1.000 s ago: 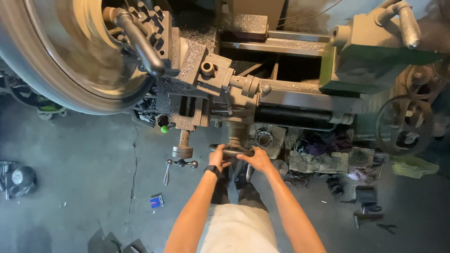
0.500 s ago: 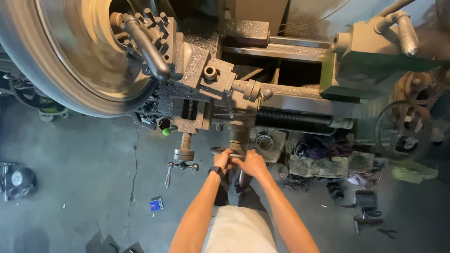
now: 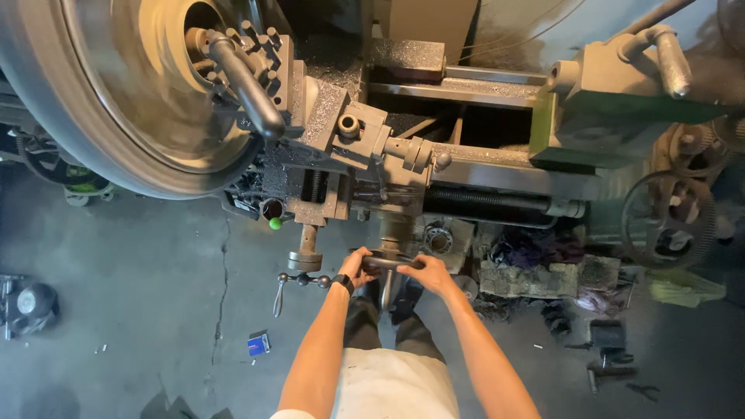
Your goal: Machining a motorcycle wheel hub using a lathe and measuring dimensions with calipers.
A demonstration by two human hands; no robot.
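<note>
Fingers of both hands — left hand [image 3: 358, 267], right hand [image 3: 427, 273] — curl shut around the lathe's crank handle [image 3: 390, 264] between them.

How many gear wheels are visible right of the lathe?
2: a large spoked gear wheel low beside the green tailstock, a smaller one above it. Others may be hidden.

crank handle [image 3: 390, 264] turned from tilted to level, both hands [image 3: 358, 268] shifted round with it

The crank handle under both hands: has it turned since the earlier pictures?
Yes. The crank handle tilted half a second ago; now it lies level across the lathe carriage, left hand and right hand gripping its ends.
</note>
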